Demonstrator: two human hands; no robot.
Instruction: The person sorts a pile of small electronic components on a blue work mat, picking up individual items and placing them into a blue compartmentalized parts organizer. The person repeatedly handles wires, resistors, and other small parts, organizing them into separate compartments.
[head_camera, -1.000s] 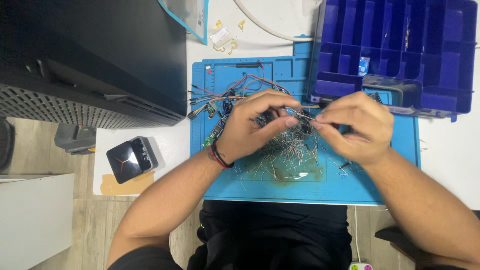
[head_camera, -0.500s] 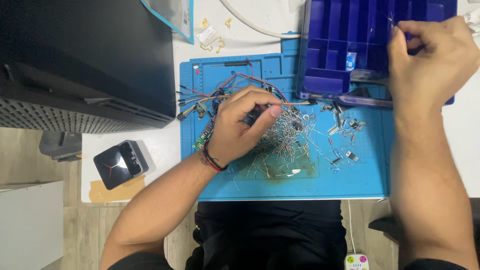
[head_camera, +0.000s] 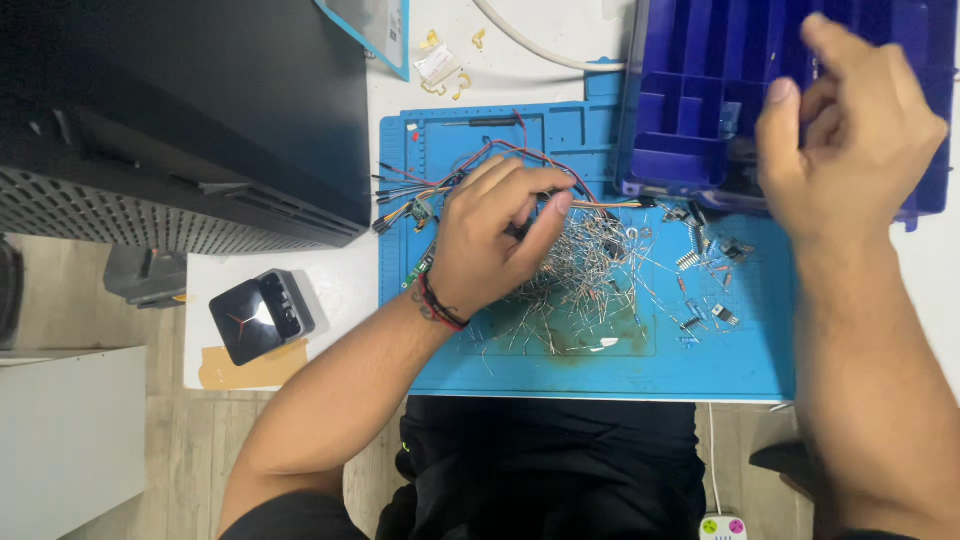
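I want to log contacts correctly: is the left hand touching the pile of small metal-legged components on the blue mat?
Touching. In the head view the left hand lies on the component pile, fingers pressed into it, no gap visible.

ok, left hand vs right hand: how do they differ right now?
The left hand is low on the blue silicone work mat, fingers in the pile of loose metal-legged components. The right hand is raised over the blue compartment organiser box, fingers curled. Only the left wrist has a band. Both are bare.

Two hands (head_camera: 495, 235), one blue mat (head_camera: 600, 365), one organiser box (head_camera: 700, 90).
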